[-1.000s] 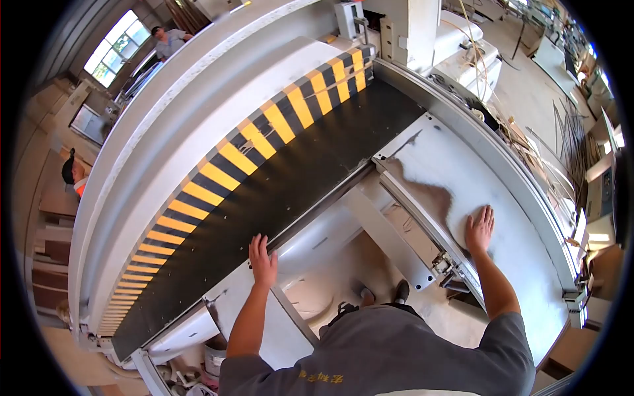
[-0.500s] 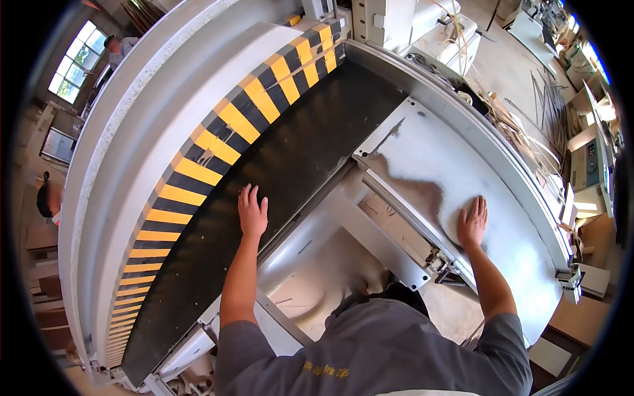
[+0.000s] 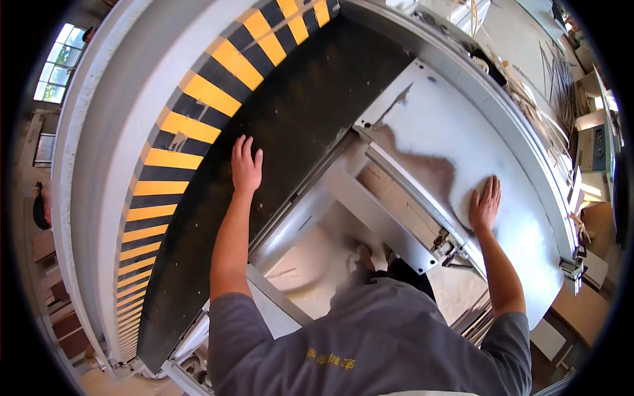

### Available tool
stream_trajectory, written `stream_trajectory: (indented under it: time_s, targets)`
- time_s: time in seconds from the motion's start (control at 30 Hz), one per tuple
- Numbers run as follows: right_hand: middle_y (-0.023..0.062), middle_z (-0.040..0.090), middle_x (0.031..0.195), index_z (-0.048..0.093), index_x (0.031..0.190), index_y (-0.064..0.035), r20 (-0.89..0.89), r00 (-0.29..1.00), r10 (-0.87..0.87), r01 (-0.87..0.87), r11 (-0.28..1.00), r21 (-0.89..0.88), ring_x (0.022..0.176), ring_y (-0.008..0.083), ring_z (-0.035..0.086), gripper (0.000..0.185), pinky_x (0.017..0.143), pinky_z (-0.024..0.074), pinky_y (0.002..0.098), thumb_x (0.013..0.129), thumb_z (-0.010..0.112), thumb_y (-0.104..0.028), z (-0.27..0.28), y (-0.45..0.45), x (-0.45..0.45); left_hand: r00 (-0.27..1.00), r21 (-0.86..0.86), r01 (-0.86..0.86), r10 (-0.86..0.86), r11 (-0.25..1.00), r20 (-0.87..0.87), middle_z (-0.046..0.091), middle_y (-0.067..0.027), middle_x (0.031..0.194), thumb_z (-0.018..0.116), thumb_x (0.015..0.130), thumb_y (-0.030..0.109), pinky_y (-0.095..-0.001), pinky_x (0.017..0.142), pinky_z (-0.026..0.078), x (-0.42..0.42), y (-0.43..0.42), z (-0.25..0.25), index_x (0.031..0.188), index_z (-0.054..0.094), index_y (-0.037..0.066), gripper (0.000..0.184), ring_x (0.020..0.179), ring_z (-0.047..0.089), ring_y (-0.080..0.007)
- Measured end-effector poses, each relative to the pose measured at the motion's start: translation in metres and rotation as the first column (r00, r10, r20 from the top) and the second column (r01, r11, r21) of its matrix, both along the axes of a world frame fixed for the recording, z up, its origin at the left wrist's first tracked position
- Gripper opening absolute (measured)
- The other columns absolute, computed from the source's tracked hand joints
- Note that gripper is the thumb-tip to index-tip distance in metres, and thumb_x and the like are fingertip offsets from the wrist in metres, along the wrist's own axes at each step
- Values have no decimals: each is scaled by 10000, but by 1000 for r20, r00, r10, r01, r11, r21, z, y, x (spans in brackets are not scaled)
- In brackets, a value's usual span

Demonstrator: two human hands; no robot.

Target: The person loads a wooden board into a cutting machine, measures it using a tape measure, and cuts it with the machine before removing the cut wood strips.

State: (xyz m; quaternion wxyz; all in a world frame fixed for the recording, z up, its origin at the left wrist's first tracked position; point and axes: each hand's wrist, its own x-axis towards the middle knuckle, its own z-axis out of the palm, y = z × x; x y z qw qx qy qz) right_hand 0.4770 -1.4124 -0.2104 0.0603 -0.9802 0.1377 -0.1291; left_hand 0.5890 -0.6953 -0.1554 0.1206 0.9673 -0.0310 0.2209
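Note:
My left hand [image 3: 246,168] is over the black bed [image 3: 317,86] of a large machine, with its fingers stretched out and nothing in it. Whether the palm touches the surface I cannot tell. On the right, my right hand [image 3: 485,204] lies flat with its fingers extended on a shiny metal table plate [image 3: 522,231]. That plate carries a brownish worn patch [image 3: 422,162] to the left of the hand. A metal rail [image 3: 416,191] runs along the plate's inner edge, between my two arms.
A grey beam with yellow and black stripes [image 3: 181,158] curves along the left of the bed. A flat metal bar [image 3: 383,221] crosses the opening in front of my body. Thin strips [image 3: 558,79] lie on the floor at the upper right.
The whole view has shifted and tilted as my head moved. Both hands stay stretched out over the same surfaces, the left still on the black bed side and the right on the plate.

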Motion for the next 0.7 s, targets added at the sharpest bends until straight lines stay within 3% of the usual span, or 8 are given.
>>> stream_trajectory:
  time_s: [0.3, 0.43, 0.47, 0.5, 0.57, 0.6, 0.7]
  targets:
    - [164, 326, 1726, 365, 1647, -45, 48, 998, 35, -32, 998, -57, 1618, 343, 250, 673, 1334, 186, 445, 1100, 496, -415, -26, -11, 1, 998, -37, 39, -41, 999, -53, 501, -176, 1569, 594, 1072, 291, -491, 1227, 366, 15, 3, -30, 1460, 561, 46, 460, 1473, 439, -406]
    - [155, 317, 1733, 367, 1649, -49, 29, 999, 23, -21, 998, -57, 1624, 330, 242, 669, 1335, 181, 443, 1101, 493, -412, -34, -14, 2, 995, 136, 94, -98, 986, 19, 500, -172, 1571, 602, 1063, 277, -503, 1241, 352, 40, 11, -32, 1459, 563, 50, 459, 1475, 435, -410]
    - [152, 314, 1735, 363, 1652, -51, 22, 1000, 22, -21, 998, -57, 1625, 328, 238, 670, 1336, 180, 441, 1102, 491, -411, -35, -14, 3, 998, 192, 26, -37, 981, 51, 493, -196, 1570, 611, 1058, 267, -519, 1251, 338, 51, 18, -36, 1456, 558, 39, 461, 1481, 424, -425]
    - [150, 311, 1737, 359, 1654, -53, 14, 1000, 22, -21, 998, -57, 1626, 326, 235, 670, 1337, 179, 439, 1103, 490, -410, -36, -15, 3, 996, 206, -45, 27, 977, 91, 463, -216, 1605, 572, 1077, 355, -529, 1279, 286, 66, 33, -43, 1497, 526, 20, 539, 1510, 395, -430]
    - [146, 305, 1741, 352, 1659, -58, 3, 1000, 19, -18, 998, -55, 1629, 323, 229, 670, 1338, 176, 436, 1104, 488, -408, -36, -15, 1, 903, 274, -428, 394, 861, 173, 422, -226, 1650, 493, 1094, 480, -530, 1300, 229, 93, 56, -64, 1552, 482, 8, 658, 1541, 371, -403]
    - [143, 298, 1744, 346, 1663, -63, -3, 1000, 17, -17, 998, -56, 1630, 321, 226, 670, 1341, 171, 435, 1106, 482, -409, -38, -16, 1, 848, 192, -529, 506, 827, 156, 402, -214, 1675, 432, 1089, 579, -526, 1309, 200, 106, 77, -91, 1589, 448, 9, 758, 1561, 357, -365]
    - [142, 296, 1745, 343, 1665, -66, -17, 1000, -7, 6, 999, -50, 1631, 321, 223, 670, 1343, 166, 437, 1106, 479, -411, -38, -14, 1, 855, 197, -510, 518, 837, 13, 423, -207, 1665, 456, 1078, 595, -531, 1302, 218, 77, 49, -69, 1585, 455, 10, 774, 1559, 367, -348]
